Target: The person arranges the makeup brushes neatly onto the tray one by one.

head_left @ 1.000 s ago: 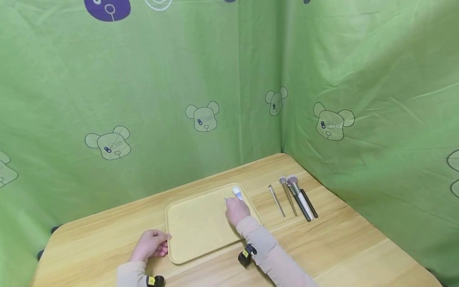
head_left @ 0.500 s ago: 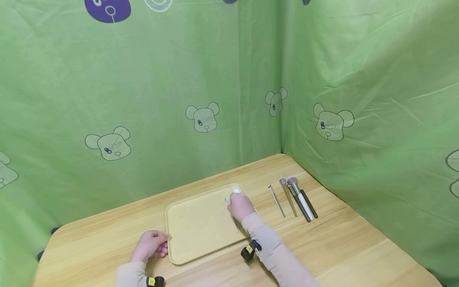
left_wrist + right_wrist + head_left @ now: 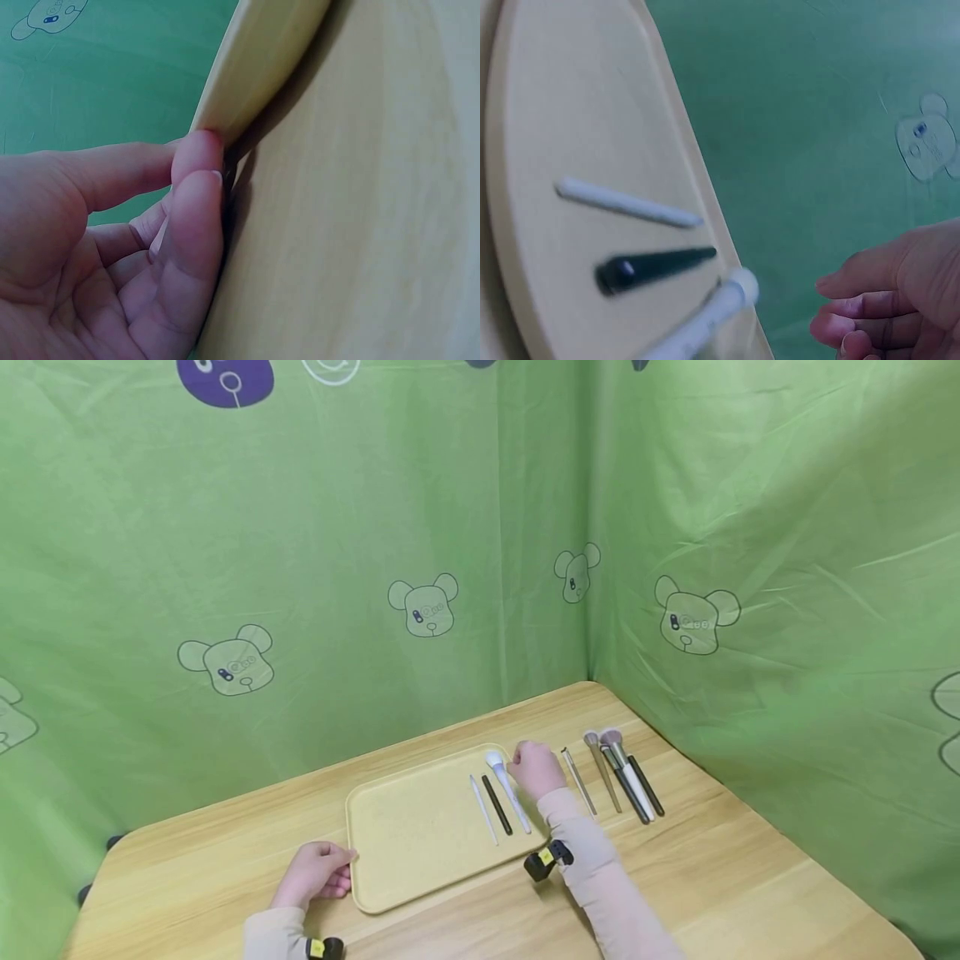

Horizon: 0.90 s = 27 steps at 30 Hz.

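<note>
My left hand (image 3: 318, 870) pinches the left rim of the yellow tray (image 3: 412, 835); the left wrist view shows thumb and fingertips (image 3: 196, 154) meeting at that rim. My right hand (image 3: 538, 768), fingers loosely bent and holding nothing, hovers by the tray's far right corner. On the tray's right part lie a makeup brush (image 3: 512, 795) with white bristles and a pale handle, a slim black stick-like piece (image 3: 497, 806) and a thin white pencil-like stick (image 3: 483, 810). All three also show in the right wrist view, with the hand apart from them.
Right of the tray, several makeup brushes lie on the wooden table (image 3: 712, 868): a thin one (image 3: 580, 781), a brown-handled one (image 3: 607, 777), a white-handled one (image 3: 637, 787) overlapping a dark one, and a black piece (image 3: 648, 787). Green curtains (image 3: 315, 527) stand behind and to the right.
My right hand has moved right, from over the tray's brushes to its right rim, uncovering the pale-handled brush and the two slim sticks. My left hand has stayed at the rim.
</note>
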### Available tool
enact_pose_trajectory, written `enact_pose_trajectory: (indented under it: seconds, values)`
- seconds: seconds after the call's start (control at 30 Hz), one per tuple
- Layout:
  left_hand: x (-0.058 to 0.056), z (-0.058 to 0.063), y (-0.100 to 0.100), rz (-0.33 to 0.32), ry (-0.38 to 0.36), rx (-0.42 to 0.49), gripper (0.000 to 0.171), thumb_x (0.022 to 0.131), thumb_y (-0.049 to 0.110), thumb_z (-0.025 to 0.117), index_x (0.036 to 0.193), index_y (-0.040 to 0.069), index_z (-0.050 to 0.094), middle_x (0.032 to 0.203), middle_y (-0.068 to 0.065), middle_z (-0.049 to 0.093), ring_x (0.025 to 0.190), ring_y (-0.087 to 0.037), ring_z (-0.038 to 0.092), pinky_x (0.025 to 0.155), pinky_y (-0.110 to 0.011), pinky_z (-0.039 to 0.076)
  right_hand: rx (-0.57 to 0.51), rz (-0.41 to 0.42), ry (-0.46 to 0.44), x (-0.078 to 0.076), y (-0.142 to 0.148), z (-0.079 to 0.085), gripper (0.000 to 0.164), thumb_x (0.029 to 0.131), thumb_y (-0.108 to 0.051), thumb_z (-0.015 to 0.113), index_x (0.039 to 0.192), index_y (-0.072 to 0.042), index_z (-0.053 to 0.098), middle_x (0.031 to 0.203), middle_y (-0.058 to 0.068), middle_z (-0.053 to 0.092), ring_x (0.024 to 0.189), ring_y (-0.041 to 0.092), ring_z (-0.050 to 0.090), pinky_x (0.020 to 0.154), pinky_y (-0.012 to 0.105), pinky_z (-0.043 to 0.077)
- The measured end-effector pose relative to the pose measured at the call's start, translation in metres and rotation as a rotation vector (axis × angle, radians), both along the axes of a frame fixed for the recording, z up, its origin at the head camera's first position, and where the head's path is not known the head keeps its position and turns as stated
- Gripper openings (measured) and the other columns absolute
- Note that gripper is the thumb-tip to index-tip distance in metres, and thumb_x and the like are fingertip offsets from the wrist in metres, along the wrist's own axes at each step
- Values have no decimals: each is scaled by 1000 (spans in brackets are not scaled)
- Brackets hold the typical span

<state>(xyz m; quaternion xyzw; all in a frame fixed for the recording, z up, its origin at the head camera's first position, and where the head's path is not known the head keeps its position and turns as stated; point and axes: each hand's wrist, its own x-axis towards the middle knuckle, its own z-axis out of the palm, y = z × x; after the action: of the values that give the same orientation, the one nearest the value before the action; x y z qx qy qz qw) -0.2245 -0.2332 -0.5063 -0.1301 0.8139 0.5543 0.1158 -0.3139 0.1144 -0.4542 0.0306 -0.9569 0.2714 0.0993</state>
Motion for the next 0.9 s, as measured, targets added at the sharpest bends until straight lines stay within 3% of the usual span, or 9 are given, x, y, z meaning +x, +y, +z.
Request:
enact_pose_trajectory:
  seconds: [0.43,0.63,0.9]
  values:
    - [0,-1,-1,2,6,-4,22,83,19,60,86,-3,58,62,-5,60,52,-12,57,51,-26,54,1,-79,22,-13,49,-2,14,74,-16,63,66,-6,58,64,6,60,56,18,53,57,32,46]
    - [0,-1,0,-3,10,-1,22,83,19,59,86,-3,57,62,-5,60,53,-12,58,52,-27,54,20,-106,-48,-13,70,-3,17,73,-16,63,63,-4,58,63,8,57,56,19,49,54,30,42]
    - [1,0,0,1,8,-4,24,82,20,60,86,-3,57,63,-6,60,53,-13,58,52,-27,54,-3,-133,-112,-11,86,-8,20,76,-18,62,70,1,59,65,13,62,57,23,57,56,36,49]
